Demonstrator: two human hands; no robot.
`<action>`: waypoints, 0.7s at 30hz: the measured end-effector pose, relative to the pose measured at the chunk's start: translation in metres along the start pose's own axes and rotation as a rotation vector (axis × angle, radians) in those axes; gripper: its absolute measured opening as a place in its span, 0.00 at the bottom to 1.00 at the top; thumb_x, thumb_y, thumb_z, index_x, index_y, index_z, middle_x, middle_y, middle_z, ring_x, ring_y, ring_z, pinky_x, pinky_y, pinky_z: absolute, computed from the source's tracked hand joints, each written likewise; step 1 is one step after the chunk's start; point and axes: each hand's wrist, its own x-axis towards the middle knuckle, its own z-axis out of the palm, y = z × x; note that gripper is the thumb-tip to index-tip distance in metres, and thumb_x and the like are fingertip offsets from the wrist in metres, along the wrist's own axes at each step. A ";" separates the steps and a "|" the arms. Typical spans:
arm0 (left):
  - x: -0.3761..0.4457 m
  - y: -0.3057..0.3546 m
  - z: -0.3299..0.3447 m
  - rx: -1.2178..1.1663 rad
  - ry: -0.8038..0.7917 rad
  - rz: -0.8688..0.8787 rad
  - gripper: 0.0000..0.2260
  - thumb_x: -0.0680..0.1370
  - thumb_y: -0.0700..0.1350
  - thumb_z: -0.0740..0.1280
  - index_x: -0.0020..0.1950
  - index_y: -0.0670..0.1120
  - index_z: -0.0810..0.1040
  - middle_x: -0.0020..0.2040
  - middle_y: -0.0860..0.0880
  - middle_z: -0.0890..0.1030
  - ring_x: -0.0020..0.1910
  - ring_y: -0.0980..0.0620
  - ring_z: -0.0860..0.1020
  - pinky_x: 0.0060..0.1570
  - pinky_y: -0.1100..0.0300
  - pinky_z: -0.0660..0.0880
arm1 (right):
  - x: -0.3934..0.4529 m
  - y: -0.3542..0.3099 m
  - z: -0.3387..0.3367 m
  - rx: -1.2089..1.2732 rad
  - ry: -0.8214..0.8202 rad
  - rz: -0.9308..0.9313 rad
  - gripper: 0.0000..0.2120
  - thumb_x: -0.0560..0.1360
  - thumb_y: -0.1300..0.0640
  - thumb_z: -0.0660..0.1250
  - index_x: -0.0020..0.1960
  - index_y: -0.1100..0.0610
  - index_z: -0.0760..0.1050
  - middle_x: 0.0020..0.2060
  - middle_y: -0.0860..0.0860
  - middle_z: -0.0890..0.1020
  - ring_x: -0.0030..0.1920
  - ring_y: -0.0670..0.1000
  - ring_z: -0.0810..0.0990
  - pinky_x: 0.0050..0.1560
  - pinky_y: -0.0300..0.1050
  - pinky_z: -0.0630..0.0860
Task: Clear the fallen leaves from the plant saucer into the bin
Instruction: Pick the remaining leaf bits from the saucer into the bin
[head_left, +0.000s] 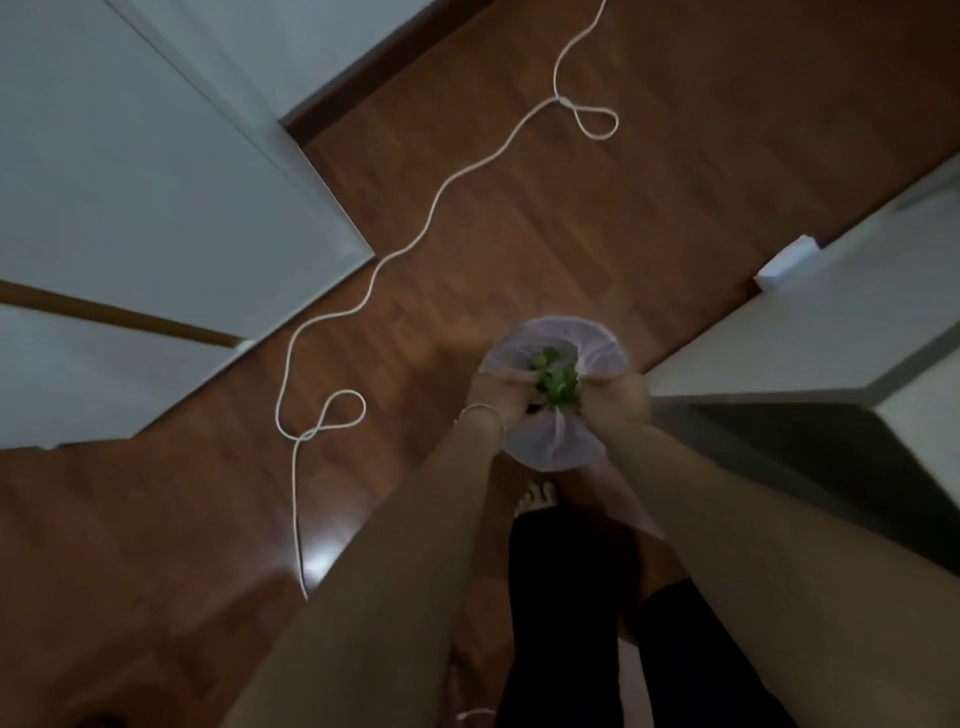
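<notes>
A round bin (553, 335) lined with a pale lilac plastic bag stands on the wooden floor right below me. A clump of green leaves (557, 383) sits over its mouth, pinched between my two hands. My left hand (493, 397), with a thin bracelet at the wrist, closes on the leaves from the left. My right hand (621, 402) closes on them from the right. The liner bunches into a fold just under the leaves. No plant saucer is in view.
A long white cord (415, 244) snakes across the floor with loops to the left of the bin and at the far end. White doors (156, 182) stand at the left, a white counter (810, 332) with a small white box (787, 262) at the right. My bare toes (537, 496) are near the bin.
</notes>
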 end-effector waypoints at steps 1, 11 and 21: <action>0.007 -0.001 0.002 -0.007 0.014 0.033 0.06 0.73 0.27 0.68 0.46 0.33 0.83 0.42 0.46 0.81 0.45 0.45 0.78 0.52 0.50 0.80 | 0.003 0.004 0.000 -0.042 0.006 -0.014 0.10 0.73 0.57 0.67 0.49 0.60 0.84 0.50 0.60 0.86 0.53 0.62 0.84 0.57 0.56 0.81; 0.015 -0.001 0.012 0.365 0.159 0.255 0.09 0.75 0.42 0.69 0.50 0.39 0.85 0.49 0.40 0.86 0.49 0.44 0.82 0.54 0.54 0.77 | 0.010 -0.002 -0.023 0.030 0.075 -0.057 0.08 0.77 0.58 0.71 0.45 0.64 0.83 0.33 0.59 0.83 0.19 0.40 0.78 0.20 0.30 0.71; 0.023 -0.007 0.009 0.344 0.141 0.256 0.09 0.77 0.36 0.63 0.49 0.34 0.83 0.39 0.42 0.82 0.28 0.56 0.79 0.42 0.55 0.83 | 0.027 -0.007 -0.012 -0.070 -0.092 -0.126 0.07 0.75 0.63 0.67 0.44 0.54 0.82 0.47 0.59 0.86 0.47 0.59 0.86 0.52 0.58 0.83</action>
